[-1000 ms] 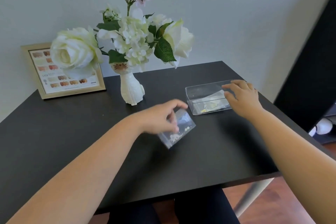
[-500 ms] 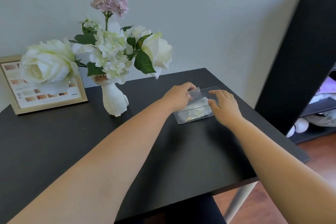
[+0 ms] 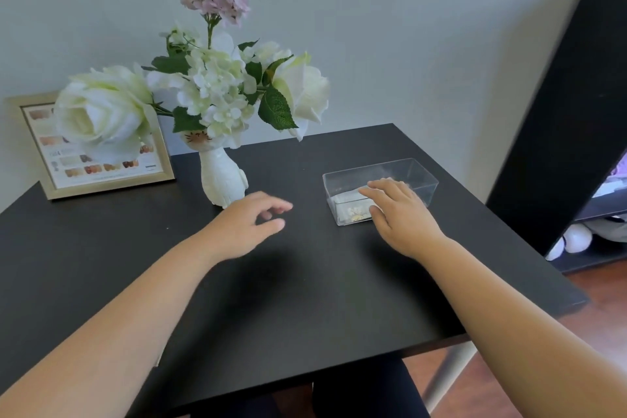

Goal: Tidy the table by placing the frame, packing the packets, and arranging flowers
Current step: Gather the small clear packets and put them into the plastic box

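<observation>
Nearest the camera, 2 bare forearms reach over the black table [image 3: 305,299]. The left hand [image 3: 244,227] hovers above the bare tabletop, empty, fingers loosely curled with the thumb apart, holding nothing. The right hand [image 3: 402,214] lies flat, fingers spread, over the near side of the clear plastic box [image 3: 412,176], probably to steady it while it is filled. Inside, the packets [image 3: 349,205] lie flat on the bottom, pale with small yellowish bits; how many cannot be told. No loose packet shows on the table, so the packing looks done or close to it.

Further back, the white cat-faced vase [image 3: 222,180] stands upright with the flowers [image 3: 217,85] in it: white roses, pale hydrangea, 1 pink spray rising above. At the back left, the gold picture frame [image 3: 101,156] leans against the wall, out of the working space, partly hidden by a rose. It shows rows of nail-colour swatches; its small printed text is too blurred to read.
</observation>
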The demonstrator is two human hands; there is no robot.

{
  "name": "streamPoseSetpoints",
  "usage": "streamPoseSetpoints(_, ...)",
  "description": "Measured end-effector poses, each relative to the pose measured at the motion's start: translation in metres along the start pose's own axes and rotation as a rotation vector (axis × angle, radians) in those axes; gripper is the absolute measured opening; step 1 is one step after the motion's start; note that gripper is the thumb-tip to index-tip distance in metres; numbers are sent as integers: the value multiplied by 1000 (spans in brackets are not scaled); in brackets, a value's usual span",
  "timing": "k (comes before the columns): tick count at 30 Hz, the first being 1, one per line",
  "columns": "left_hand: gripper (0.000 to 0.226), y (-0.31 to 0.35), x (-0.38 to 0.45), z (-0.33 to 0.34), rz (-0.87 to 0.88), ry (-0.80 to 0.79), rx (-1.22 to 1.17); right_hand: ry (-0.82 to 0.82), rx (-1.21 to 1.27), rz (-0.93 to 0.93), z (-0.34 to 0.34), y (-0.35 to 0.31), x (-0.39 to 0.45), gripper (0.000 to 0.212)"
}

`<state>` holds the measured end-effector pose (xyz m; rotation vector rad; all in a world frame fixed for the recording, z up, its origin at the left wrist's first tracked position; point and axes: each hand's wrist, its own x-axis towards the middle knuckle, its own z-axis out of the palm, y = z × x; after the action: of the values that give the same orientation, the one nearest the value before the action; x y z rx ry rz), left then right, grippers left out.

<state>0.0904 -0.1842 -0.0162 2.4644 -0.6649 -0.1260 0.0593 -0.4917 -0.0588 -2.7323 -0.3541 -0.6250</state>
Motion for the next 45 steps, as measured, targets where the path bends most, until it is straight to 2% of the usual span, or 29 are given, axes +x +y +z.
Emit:
streamPoseSetpoints(6, 33, -53, -83, -34, -288, -178, 21, 39, -34, -65, 16, -18, 6, 43)
streamPoseSetpoints(10, 59, -62, -108, -58, -397, -320, 99, 65, -64, -70, 23, -19, 6, 45)
streamPoseSetpoints(13, 82, -63, -115, -68, -478, -493, 258, 80, -74, -65, 24, -18, 5, 45)
streamPoseSetpoints(16, 87, -61, -117, -68, -550, -582, 459, 83, -70, -49, 24, -18, 5, 42)
streamPoseSetpoints(19, 73, -59, -114, -67, -561, -522, 453, 81, -68, -40, 25, -19, 5, 41)
streamPoseSetpoints(23, 50, -52, -103, -58, -473, -445, 302, 106, -73, -28, 28, -19, 4, 42)
streamPoseSetpoints(27, 45, -42, -84, -38, -350, -401, 215, 110, -79, -28, 29, -19, 4, 41)
streamPoseSetpoints(30, 40, -31, -64, -18, -241, -270, 146, 100, -79, -31, 28, -19, 4, 42)
streamPoseSetpoints(36, 11, 4, -15, 22, -126, -13, 88, 96, -68, 15, 29, -17, 1, 46)
streamPoseSetpoints(39, 16, 22, 10, 28, -83, 75, 2, 133, -25, 101, 27, -14, -1, 48)
streamPoseSetpoints(43, 52, 53, 43, 27, 2, 172, -93, 217, 65, 234, 24, -5, -1, 48)
streamPoseSetpoints(45, 53, 67, 60, 26, 63, 248, -171, 248, 152, 315, 22, -3, -1, 47)
